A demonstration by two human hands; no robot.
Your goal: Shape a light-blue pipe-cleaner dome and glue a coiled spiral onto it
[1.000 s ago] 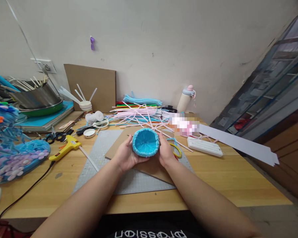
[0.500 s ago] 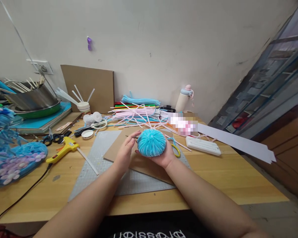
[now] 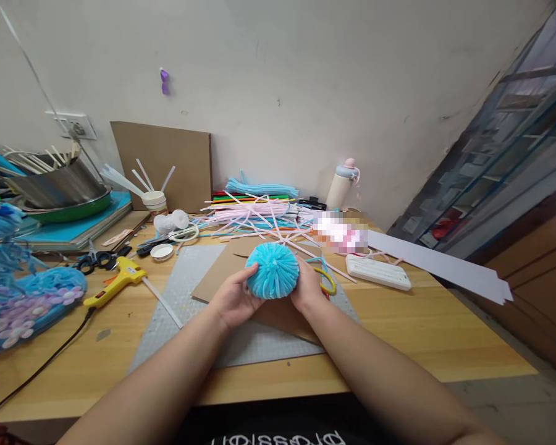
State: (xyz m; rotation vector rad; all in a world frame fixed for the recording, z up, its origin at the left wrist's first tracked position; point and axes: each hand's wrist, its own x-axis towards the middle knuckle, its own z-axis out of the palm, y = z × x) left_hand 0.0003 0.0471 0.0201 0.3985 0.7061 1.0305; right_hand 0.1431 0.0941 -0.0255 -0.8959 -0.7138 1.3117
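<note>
A round blue ball of fuzzy pipe cleaners is held between both hands above the work mat. My left hand grips its left side, thumb up on the front edge and fingers under it. My right hand wraps the right side, with its fingers mostly hidden behind the ball. Below lies a brown cardboard piece on the grey cutting mat. Just right of my right hand are yellow-handled scissors, partly hidden.
To the left lie a yellow glue gun with a cord, black scissors and a blue flowered craft piece. Pipe cleaner bundles pile up by the wall. A white power strip and bottle are at right.
My left hand has closed in from beside the ball and now grips it. The ball has shifted slightly left and turned, showing a different side.
</note>
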